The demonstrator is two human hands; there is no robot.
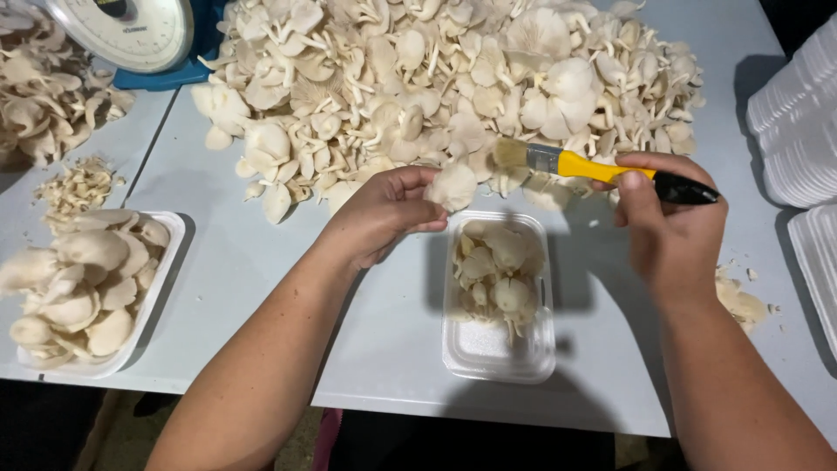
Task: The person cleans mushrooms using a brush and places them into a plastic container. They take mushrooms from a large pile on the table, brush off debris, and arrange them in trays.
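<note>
Oyster mushroom [453,186] sits pinched in the left hand [388,214], just above a small white tray [499,349] on the counter [244,262]. The right hand [667,222] is closed around a paintbrush [593,167], its bristles near the mushroom. The small tray is about half full. A second tray [166,262] at the left is heaped full. A big mushroom pile [436,78] waits behind, beside a scale [131,30]. Most of the work looks left.

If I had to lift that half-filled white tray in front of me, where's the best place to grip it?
Grip the foam tray by its near short rim, coming from the person's side. That end is bare, while mushrooms fill the far half, and the left hand and right hand hover over the far end.
</note>
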